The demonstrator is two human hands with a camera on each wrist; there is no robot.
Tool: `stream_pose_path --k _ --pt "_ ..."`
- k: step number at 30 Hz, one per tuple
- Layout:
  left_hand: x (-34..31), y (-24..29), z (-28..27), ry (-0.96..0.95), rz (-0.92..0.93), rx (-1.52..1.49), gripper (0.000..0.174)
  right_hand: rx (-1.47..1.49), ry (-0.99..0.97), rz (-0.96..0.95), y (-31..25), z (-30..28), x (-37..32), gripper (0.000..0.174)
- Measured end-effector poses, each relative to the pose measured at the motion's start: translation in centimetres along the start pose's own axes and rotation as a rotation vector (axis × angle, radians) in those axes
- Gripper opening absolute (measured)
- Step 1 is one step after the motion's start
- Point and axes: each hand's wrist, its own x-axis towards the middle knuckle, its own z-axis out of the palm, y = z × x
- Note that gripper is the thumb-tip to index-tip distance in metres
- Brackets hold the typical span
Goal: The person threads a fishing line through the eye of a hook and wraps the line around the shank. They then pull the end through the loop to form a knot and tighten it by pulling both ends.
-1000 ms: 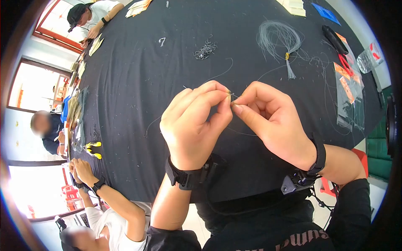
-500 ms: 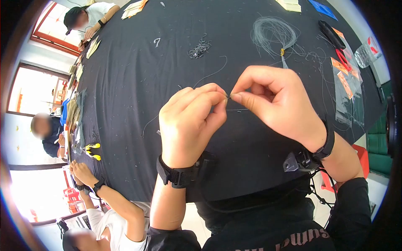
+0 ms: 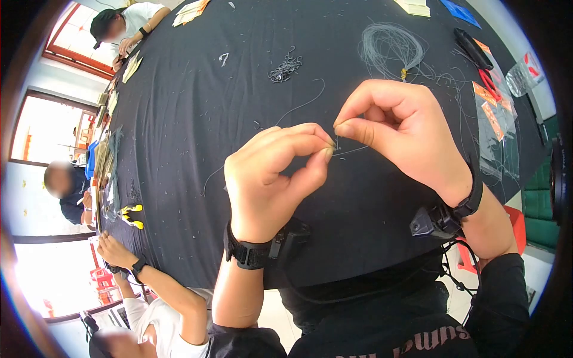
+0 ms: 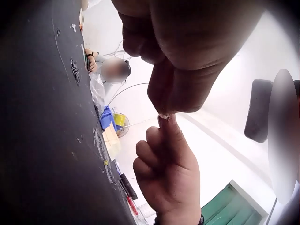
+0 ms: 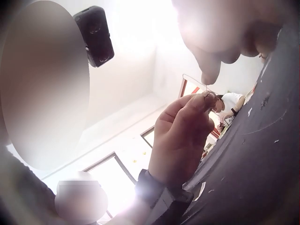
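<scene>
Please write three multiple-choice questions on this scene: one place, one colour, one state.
1. Where does the coil of grey line lie?
A) beyond the right hand
B) under the left wrist
C) on the floor
2. Which colour is the table cloth?
A) white
B) black
C) green
3. What do the left hand and the right hand do?
A) lie flat
B) pinch the thin line
C) hang idle
Answers: 1 A, it lies past the knuckles; 2 B, the cloth is black throughout; 3 B, thumb and forefinger meet on the line.
</scene>
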Motion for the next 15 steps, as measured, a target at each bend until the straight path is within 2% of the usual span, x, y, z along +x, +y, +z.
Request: stream_pose_path --k 2,5,8,15 --pt "-0.18 -0.07 0.11 0.017 -0.068 -0.038 0.007 -0.020 -0.007 -0.020 -0.09 -0.13 0.02 0.007" --pt "-0.34 -0.34 0.87 0.182 -0.186 -0.157 0.008 -0.049 -0.028 -0.023 -0.34 -0.31 -0.03 0.007" --pt "-0.48 -0.21 0.63 0.179 -0.322 -0.186 0.008 -0.050 -0.053 -0.002 -0.41 -0.26 -0.17 0.007" --pt "-0.45 0.04 0.75 0.179 -0.347 -0.173 0.010 -0.023 -0.082 0.006 -0.27 -0.11 -0.19 0.004"
